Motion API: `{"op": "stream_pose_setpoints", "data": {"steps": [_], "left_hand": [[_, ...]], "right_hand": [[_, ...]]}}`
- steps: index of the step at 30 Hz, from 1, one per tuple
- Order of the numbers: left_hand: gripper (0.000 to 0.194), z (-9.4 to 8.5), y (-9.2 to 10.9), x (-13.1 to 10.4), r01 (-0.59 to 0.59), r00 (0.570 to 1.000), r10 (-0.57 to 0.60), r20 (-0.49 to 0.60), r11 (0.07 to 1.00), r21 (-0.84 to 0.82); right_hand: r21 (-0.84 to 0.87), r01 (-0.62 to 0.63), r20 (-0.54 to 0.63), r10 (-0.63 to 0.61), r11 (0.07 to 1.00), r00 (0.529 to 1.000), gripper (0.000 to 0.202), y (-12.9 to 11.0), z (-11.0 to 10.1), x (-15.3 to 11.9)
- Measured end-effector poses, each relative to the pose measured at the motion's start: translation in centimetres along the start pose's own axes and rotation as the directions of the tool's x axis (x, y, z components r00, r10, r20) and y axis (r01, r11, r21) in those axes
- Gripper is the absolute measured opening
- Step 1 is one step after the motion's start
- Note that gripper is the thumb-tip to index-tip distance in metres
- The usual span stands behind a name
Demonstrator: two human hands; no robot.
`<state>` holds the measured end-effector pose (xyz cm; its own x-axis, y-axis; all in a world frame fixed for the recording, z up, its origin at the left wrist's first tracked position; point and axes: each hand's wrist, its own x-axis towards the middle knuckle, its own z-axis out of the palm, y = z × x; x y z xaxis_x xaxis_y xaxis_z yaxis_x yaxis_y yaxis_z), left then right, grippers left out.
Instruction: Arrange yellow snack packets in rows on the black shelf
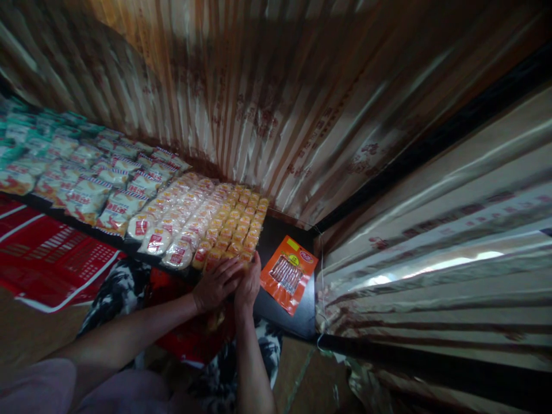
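Head view shows the left hand (pixel 216 283) half-open over the near end of the yellow packs (pixel 235 227), the right hand (pixel 247 287) cupped at their side; any grip, I cannot tell. Rows look mostly formed beside the white packs (pixel 156 238), though the covered corner is perhaps unfinished

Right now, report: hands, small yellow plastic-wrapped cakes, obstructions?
Left hand and right hand at near end of yellow cakes. Flat orange packet beside right hand, not covering the cakes.
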<state>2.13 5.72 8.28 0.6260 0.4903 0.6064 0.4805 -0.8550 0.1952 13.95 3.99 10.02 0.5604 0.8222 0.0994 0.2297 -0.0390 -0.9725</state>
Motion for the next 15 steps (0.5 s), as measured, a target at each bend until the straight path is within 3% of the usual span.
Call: {"op": "stream_pose_setpoints", "data": {"steps": [11, 15], "left_hand": [[0.04, -0.06, 0.09, 0.29, -0.019, 0.997, 0.015, 0.07, 0.998, 0.056], [0.041, -0.11, 0.1, 0.34, -0.024, 0.999, 0.022, 0.029, 0.996, 0.081]], "right_hand": [[0.06, -0.026, 0.033, 0.024, 0.998, 0.999, 0.056, -0.81, 0.56, -0.21], [0.06, 0.018, 0.034, -0.02, 0.998, 0.999, 0.054, -0.62, 0.59, -0.17]]}}
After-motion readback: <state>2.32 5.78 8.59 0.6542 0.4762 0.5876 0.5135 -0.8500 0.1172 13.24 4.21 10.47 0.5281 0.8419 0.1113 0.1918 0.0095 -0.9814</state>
